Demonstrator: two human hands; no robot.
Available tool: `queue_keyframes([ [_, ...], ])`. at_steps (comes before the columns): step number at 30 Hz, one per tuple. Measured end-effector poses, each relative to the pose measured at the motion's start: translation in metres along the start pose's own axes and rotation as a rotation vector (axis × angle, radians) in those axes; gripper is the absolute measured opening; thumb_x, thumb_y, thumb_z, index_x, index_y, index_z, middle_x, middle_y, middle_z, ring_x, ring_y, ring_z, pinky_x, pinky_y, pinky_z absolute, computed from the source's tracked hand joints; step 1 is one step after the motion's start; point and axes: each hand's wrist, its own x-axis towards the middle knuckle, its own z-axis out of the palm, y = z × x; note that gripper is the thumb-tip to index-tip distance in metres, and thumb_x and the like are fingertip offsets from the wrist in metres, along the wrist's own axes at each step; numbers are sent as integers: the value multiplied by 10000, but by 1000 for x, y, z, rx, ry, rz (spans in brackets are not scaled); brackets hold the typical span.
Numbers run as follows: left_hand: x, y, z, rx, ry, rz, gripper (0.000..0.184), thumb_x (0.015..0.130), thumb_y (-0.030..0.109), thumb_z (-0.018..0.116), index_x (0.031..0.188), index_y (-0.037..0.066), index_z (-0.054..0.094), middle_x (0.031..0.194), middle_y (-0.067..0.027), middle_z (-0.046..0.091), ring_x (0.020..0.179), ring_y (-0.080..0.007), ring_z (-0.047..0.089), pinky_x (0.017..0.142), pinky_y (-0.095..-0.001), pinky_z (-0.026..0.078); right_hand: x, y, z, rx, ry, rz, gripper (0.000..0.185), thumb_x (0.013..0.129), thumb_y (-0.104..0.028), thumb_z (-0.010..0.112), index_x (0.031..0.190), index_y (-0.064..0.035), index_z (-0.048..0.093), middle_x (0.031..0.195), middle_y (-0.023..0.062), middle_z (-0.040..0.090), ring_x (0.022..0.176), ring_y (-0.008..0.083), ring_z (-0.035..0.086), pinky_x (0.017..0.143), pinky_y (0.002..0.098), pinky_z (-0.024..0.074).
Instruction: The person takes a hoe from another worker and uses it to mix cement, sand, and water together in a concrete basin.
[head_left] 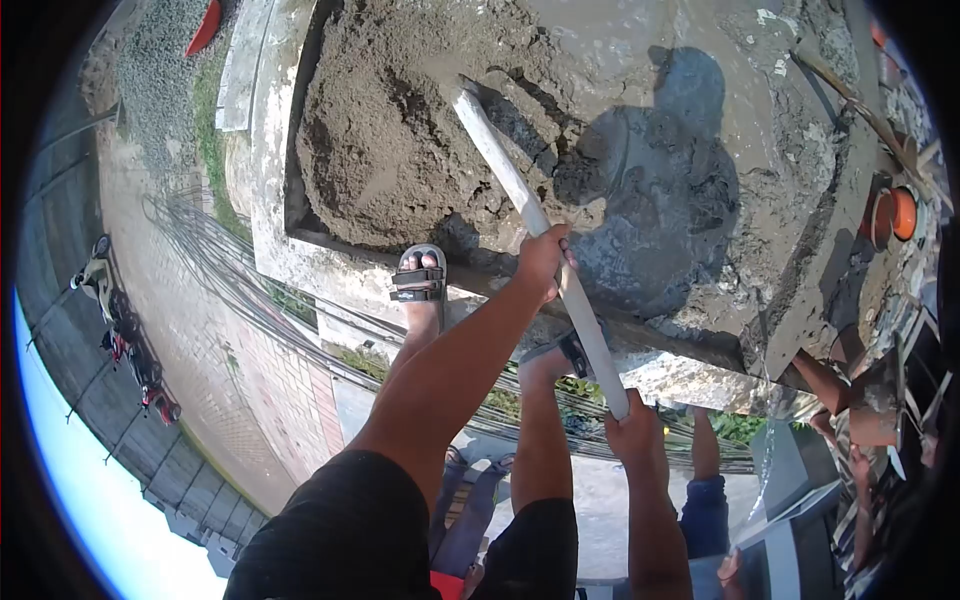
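Note:
Both of my hands grip the long pale wooden handle of a hoe (505, 170). My left hand (543, 262) is wrapped round the middle of the handle. Closer to me, my right hand (635, 430) closes round its butt end. The handle slants up and left to a mortar-caked blade (515, 118), partly sunk in the mix. Grey-brown sandy mortar (370, 150) is heaped on the left side of a shallow mixing trough (272, 190). Wetter grey slurry (650, 210) lies to the right, under my shadow. A sandalled foot (418, 275) rests on the trough's near edge.
A second sandalled foot (565, 355) stands by the near wall. Long thin bars or cables (215, 250) run along the ground. Other people (705, 510) are below and at right, near an orange container (903, 213). Gravel (160, 90) and parked motorcycles (125, 330) are at left.

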Motion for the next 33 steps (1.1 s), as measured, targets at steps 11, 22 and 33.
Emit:
queue_keyframes([
  [11,-94,23,2,89,-103,373,204,860,133,707,828,76,513,634,-6,481,516,-134,491,507,-312,439,3,10,70,163,198,-89,277,707,-157,736,934,-31,639,771,211,660,726,422,668,656,485,536],
  [22,18,219,-10,903,453,1116,545,918,220,650,1262,-19,301,1044,-331,637,960,-475,649,846,-494,513,225,-185,101,388,129,-280,342,753,-205,740,1044,-66,625,843,192,694,846,422,666,712,485,542],
  [33,-2,8,21,348,-6,308,374,890,168,658,1128,34,403,941,-132,579,806,-230,674,667,-419,574,34,-46,-25,256,-116,140,412,735,-191,663,1101,-15,592,925,264,686,913,450,666,794,492,523],
])
